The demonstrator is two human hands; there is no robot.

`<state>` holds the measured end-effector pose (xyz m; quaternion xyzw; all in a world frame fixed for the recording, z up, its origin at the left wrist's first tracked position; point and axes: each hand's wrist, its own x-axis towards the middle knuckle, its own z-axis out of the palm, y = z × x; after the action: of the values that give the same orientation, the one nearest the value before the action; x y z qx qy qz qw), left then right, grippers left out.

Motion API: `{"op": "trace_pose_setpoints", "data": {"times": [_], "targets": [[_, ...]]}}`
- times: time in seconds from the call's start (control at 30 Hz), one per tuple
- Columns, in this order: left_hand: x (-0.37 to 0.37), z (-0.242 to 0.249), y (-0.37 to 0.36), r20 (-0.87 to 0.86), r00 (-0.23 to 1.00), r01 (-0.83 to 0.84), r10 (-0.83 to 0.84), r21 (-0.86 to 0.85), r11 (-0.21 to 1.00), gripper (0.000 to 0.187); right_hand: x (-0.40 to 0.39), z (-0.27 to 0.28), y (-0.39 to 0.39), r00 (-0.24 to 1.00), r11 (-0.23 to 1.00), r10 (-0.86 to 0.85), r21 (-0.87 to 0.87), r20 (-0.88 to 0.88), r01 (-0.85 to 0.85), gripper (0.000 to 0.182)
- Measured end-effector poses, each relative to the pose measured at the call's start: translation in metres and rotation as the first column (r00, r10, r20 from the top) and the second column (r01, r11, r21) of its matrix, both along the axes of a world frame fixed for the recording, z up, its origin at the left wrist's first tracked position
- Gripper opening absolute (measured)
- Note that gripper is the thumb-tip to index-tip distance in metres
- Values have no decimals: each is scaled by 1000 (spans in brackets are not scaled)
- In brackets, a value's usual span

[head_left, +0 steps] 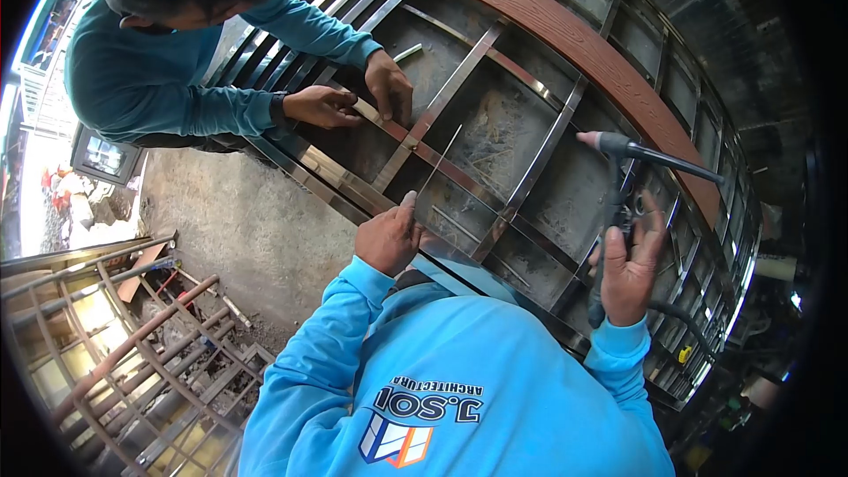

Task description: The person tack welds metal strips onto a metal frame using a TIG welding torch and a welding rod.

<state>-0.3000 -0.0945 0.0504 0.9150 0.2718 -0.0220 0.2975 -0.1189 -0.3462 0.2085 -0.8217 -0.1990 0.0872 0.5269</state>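
One filler rod [440,160] is pinched in the left grip [387,239] while the right grip [630,283] loosely cradles a TIG torch [616,178] above the metal frame [510,213], apparently weld preparation that next calls for steady aim.

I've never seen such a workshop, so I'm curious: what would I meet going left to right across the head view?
Dark-framed panel, co-worker's lower hand, wearer's left hand, thin rod, welding torch at the wearer's right hand.
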Motion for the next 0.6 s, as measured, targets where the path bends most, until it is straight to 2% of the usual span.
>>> {"op": "trace_pose_setpoints", "data": {"times": [0.07,0.1,0.2,0.3,0.33,0.4,0.53,0.6], "targets": [[-4,8,2,-25,1000,-16,15,-30,999,52,-15,9,15,986,997,80,16,-144,-79,62],[-7,11,4,-37,999,-25,23,-43,999,53,-21,10,22,975,988,156,21,-156,-154,62],[-23,1,7,117,991,-68,71,-32,997,52,-32,9,43,913,928,372,65,-169,-366,62],[-37,-2,9,205,972,-116,112,4,993,53,-42,10,70,848,853,512,196,-134,-484,62],[-40,-3,8,188,972,-145,142,0,989,53,-47,11,85,838,827,533,281,-116,-487,62],[-46,-4,7,155,968,-202,200,-3,979,53,-46,7,107,836,796,548,328,-35,-508,62],[-48,-9,3,222,948,-245,228,53,968,52,-24,-44,127,870,855,484,158,98,-494,63],[-48,-7,0,220,939,-281,264,51,958,51,-6,-75,130,877,866,478,140,49,-480,65]]}}
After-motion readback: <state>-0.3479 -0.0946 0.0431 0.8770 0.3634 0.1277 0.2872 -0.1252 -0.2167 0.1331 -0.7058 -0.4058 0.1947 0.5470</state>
